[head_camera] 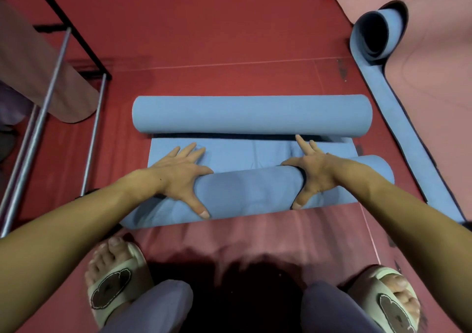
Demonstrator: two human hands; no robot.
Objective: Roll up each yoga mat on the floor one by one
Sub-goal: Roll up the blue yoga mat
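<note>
I see the blue yoga mat [255, 194] lying on the red floor [217, 26] straight ahead of me, rolled up from its near end into a thick tube, with a short flat stretch still unrolled just beyond the roll. My left hand [178, 176] lies on top of the roll towards its left end, fingers spread and reaching over onto the flat part, thumb splayed back along the near side. My right hand [311, 171] lies on the roll towards its right end, fingers likewise spread forward and thumb angled back; neither hand pinches anything, both press flat.

Touching the far edge of the flat stretch is a second blue mat [251, 115], fully rolled and lying crosswise. To the right a third blue mat [378, 36] is partly rolled, its loose strip running along the edge of a pink mat [434, 77]. On the left stands a metal rack [51, 90]. Near the lower edge are my feet in pale sandals [115, 281].
</note>
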